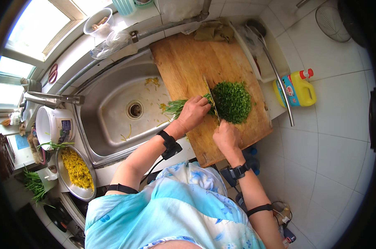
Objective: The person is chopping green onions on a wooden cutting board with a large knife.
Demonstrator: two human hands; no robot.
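Observation:
A wooden cutting board (192, 56) lies partly over the right end of the sink. On it, my left hand (193, 113) presses down on a bunch of long green chives (174, 108), fingers curled close beside the blade. The bunch's left ends stick out past the board's edge over the sink. My right hand (228, 136) grips a kitchen knife (211, 97) at its near end; its handle is hidden in the fist. The blade stands on edge between the bunch and a heap of finely chopped chives (234, 102) to its right.
Left of the board is a steel sink (107, 120) with yellow-green scraps round its drain. A metal bowl of yellow shreds (77, 168), a white bucket (51, 124) and more greens (34, 184) stand farther left. A yellow jug (300, 89) stands at the right, behind a metal bar (279, 79).

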